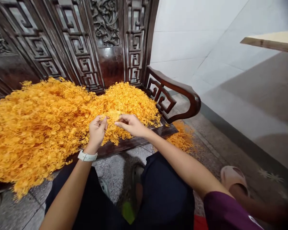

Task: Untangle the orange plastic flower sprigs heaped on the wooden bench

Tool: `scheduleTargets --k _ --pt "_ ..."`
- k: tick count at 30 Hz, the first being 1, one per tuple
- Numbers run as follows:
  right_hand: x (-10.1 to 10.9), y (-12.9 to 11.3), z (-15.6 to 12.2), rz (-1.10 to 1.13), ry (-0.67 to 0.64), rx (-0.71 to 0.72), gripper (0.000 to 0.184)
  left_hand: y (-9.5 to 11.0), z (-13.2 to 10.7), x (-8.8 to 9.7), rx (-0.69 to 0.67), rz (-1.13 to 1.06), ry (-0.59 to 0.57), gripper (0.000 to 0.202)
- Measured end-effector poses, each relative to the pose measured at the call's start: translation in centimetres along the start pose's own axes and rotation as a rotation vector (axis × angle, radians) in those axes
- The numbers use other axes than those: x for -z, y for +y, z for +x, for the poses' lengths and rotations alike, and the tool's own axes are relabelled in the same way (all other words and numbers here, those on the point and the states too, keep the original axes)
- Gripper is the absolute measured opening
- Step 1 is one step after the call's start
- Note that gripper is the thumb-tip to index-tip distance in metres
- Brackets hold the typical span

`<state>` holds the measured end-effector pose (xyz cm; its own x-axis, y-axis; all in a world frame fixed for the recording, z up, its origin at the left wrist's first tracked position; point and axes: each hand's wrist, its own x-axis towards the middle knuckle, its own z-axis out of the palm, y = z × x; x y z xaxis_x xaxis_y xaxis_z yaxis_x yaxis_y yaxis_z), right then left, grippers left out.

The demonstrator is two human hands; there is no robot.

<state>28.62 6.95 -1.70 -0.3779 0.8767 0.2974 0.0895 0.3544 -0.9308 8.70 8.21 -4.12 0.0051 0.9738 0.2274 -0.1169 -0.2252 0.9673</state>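
A big heap of small orange plastic sprigs (38, 121) covers the seat of a dark carved wooden bench (134, 142). My left hand (97, 129), with a white watch on its wrist, and my right hand (132, 124) meet over the heap's front right part. Both hands pinch one small orange sprig (111, 119) between thumb and fingers, held just above the pile.
The bench's curved armrest (172, 95) stands to the right, with more orange sprigs (182, 137) spilled on the speckled floor below it. My dark-trousered knees fill the foreground. Another person's foot in a pink slipper (232, 179) rests at the right. A wooden tabletop edge (268, 43) shows upper right.
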Motion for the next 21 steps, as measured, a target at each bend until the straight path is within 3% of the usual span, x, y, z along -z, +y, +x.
scheduleTargets --k 5,10,12,17,21 --pt "-0.4 -0.4 0.2 0.187 0.120 -0.054 0.034 0.1 -0.3 -0.3 -0.006 -0.026 -0.047 0.032" --pt "0.5 -0.6 0.4 0.106 0.453 -0.025 0.049 -0.3 -0.5 -0.3 0.019 -0.015 -0.109 0.035" --pt "1.0 -0.7 0.3 0.001 0.400 -0.005 0.054 -0.6 -0.6 -0.2 0.025 0.005 -0.103 0.035" --pt "1.1 0.1 0.1 -0.084 0.039 0.028 0.022 -0.1 -0.8 -0.3 0.082 -0.060 -0.121 0.036" --pt "0.7 1.7 0.7 0.108 0.043 -0.099 0.028 1.3 -0.5 -0.1 0.116 -0.267 0.003 0.037"
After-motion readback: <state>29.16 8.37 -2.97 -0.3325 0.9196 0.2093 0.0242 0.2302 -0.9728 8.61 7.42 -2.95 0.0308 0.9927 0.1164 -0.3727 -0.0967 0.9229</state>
